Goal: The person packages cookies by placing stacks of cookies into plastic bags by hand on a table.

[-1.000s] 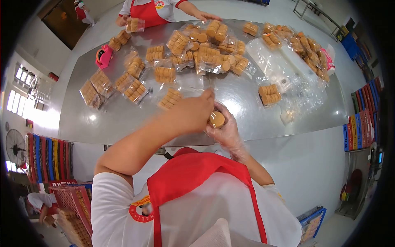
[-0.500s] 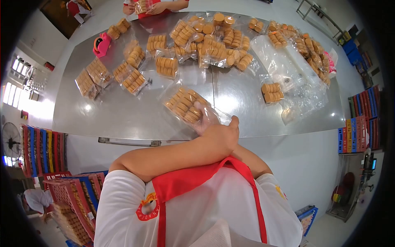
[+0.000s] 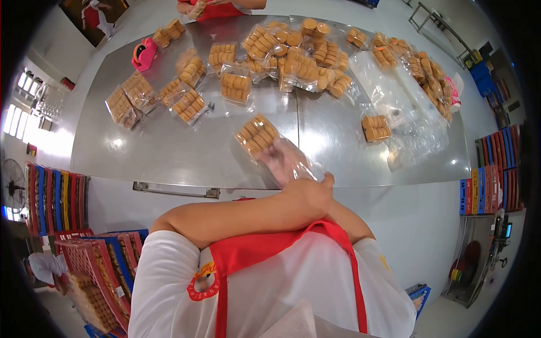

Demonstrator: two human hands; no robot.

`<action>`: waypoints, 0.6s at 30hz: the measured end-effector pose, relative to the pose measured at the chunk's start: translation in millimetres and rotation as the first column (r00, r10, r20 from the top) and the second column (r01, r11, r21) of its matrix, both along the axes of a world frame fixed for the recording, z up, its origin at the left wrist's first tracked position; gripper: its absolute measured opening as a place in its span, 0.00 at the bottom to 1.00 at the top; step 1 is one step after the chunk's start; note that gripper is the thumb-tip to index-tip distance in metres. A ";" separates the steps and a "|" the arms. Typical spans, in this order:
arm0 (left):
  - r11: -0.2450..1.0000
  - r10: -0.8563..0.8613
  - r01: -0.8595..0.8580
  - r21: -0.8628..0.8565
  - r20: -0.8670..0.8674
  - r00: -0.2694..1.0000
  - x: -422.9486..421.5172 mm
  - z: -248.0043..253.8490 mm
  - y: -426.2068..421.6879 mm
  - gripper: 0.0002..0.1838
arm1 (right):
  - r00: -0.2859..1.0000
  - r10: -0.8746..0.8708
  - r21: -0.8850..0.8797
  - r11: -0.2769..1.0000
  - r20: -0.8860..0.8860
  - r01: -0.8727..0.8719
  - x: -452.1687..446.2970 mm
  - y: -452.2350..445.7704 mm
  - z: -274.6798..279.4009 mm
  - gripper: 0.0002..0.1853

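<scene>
Round golden-brown cookies (image 3: pixel 256 135) in stacked rows are held in front of me over the metal table, with clear plastic around them. My forearms cross. My right hand (image 3: pixel 282 160) comes out from under the left forearm and is closed on the near end of the cookies; it seems to lie within the clear plastic bag (image 3: pixel 310 168). Beside the right wrist, my left hand (image 3: pixel 315 193) is closed on the bag's near end, its fingers partly hidden.
Packed cookies lie in a pile (image 3: pixel 298 62) at the table's far middle, and more packs (image 3: pixel 189 106) lie left. Clear plastic bags (image 3: pixel 389 90) spread at right beside a single pack (image 3: pixel 376 128). A pink tape dispenser (image 3: pixel 145 54) stands far left. Another person's hands (image 3: pixel 211 3) work opposite.
The held cookies have shifted slightly right and look more tightly grouped, with more loose plastic over my right hand. The person opposite has moved their hands. My view has shifted a little.
</scene>
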State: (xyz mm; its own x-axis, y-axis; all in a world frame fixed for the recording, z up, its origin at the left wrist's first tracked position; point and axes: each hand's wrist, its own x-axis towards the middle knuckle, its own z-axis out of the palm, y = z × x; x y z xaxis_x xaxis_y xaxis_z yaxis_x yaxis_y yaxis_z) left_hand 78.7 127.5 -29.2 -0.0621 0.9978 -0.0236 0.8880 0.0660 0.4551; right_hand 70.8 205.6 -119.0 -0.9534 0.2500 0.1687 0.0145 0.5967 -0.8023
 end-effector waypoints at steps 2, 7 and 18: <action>0.995 0.086 -0.082 -0.053 0.080 0.993 0.2 2.1 1.3 0.31 | 0.990 -0.139 -0.943 0.333 -0.030 0.019 -33.0 -8.6 -17.4 0.09; 0.957 0.108 -0.133 -0.257 -0.108 0.988 -27.7 -9.1 10.3 0.30 | 0.990 -0.102 -0.990 -0.094 -0.097 -0.107 -73.7 -12.9 -40.0 0.11; 0.498 0.805 -0.752 0.432 0.093 0.586 -217.3 -42.7 -24.1 0.27 | 0.947 -0.283 -0.857 0.440 0.151 0.268 76.7 59.7 -46.0 0.08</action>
State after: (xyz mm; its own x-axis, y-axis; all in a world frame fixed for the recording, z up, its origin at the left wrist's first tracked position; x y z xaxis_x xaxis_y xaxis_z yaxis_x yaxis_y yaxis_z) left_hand -138.6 103.4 -71.8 -0.7940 0.4542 0.4041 0.6079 0.6009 0.5190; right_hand 147.5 265.3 -165.0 -0.8062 0.5239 -0.2750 0.0321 -0.4253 -0.9045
